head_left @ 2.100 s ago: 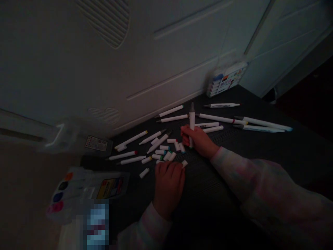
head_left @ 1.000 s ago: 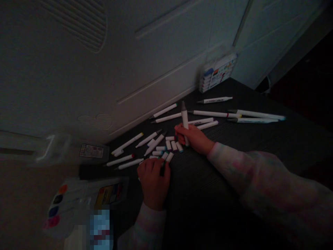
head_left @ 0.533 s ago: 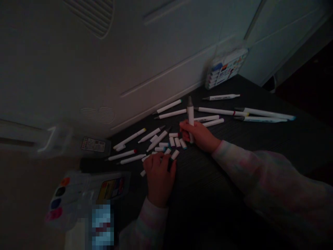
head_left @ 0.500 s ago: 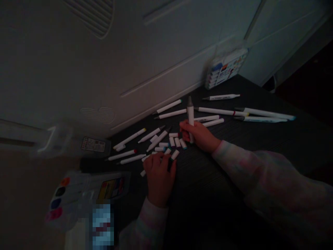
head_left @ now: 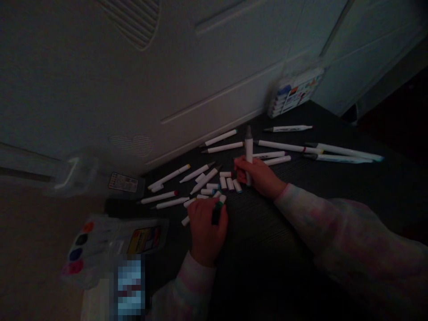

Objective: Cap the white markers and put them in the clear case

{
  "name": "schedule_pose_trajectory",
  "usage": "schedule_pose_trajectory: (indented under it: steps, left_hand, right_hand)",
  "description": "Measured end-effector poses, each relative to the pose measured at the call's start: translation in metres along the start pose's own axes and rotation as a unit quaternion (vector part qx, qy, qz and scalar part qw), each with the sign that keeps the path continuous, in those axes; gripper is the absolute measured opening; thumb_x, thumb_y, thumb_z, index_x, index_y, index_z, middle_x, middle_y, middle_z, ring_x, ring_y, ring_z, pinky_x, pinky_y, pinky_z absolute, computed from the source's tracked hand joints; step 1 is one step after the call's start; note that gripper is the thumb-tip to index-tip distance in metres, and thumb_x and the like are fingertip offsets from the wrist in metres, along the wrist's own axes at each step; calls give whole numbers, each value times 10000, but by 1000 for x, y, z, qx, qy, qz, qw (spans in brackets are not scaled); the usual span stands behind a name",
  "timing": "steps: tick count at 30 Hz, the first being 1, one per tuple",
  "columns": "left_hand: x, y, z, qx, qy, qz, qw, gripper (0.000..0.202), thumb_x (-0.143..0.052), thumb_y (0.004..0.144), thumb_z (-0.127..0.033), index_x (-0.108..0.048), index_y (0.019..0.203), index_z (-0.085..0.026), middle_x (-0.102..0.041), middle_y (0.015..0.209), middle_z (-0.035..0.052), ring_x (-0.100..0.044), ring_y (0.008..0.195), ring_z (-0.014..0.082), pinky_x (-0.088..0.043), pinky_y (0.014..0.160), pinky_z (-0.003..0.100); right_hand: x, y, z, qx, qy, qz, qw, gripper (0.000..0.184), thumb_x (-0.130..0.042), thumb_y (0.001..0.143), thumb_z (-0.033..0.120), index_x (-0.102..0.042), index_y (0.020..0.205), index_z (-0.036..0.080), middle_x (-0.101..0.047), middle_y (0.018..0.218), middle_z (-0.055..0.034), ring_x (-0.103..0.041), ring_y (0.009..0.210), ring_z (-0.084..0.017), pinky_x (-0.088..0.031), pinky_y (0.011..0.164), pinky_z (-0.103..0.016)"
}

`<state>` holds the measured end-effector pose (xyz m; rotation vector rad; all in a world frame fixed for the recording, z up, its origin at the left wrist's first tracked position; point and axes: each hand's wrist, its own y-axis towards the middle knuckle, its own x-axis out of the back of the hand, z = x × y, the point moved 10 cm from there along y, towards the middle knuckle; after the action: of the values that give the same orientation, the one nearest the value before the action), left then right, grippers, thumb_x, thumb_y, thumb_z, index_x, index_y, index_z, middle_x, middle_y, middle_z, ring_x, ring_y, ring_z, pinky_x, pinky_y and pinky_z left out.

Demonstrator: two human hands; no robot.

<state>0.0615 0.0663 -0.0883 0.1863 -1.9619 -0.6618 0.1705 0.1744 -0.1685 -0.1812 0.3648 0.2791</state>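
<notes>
My right hand [head_left: 259, 174] is closed around a white marker [head_left: 249, 149], which stands nearly upright with its grey nib end pointing up. My left hand [head_left: 207, 227] is over the pile of loose caps, thumb and forefinger closing on a white marker cap [head_left: 222, 199] with a green end. Just beyond those fingers several short white caps [head_left: 230, 183] lie close together, some with teal or red ends. Uncapped markers [head_left: 203, 180] are spread around the caps on the dark table. The left fingertips are partly hidden.
More markers [head_left: 289, 129] lie toward the right on the dark table [head_left: 267, 232]. A packed marker case [head_left: 297, 93] leans against the white panel [head_left: 214, 67]. At left are a clear case [head_left: 115, 236] with coloured ends and a transparent lid [head_left: 75, 174]. The light is dim.
My left thumb and forefinger have drawn in around the green-ended cap, which has shifted slightly. My right hand still holds the marker upright. The whole view has shifted a little.
</notes>
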Motion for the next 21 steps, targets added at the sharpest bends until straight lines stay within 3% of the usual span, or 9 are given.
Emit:
schedule_pose_trajectory:
  steps: [9,21]
  left_hand:
    - [11,-3,-6,-27,-15,-47,998,188,-593,724,-114,-511,888,-156,-571,770,31,-521,760,153,-430,702,297]
    - [18,-5,-12,-41,-36,-63,996,239,-609,700,-74,-529,902,-175,-606,740,16,-555,749,147,-459,683,293]
  right_hand:
    - [-2,0,-1,-7,11,0,1000,234,-558,758,341,-473,630,164,-414,444,74,-390,375,-52,-277,392,-199]
    - [-1,-1,0,-4,16,3,1000,246,-569,750,356,-467,629,167,-406,440,75,-385,377,-54,-274,398,-205]
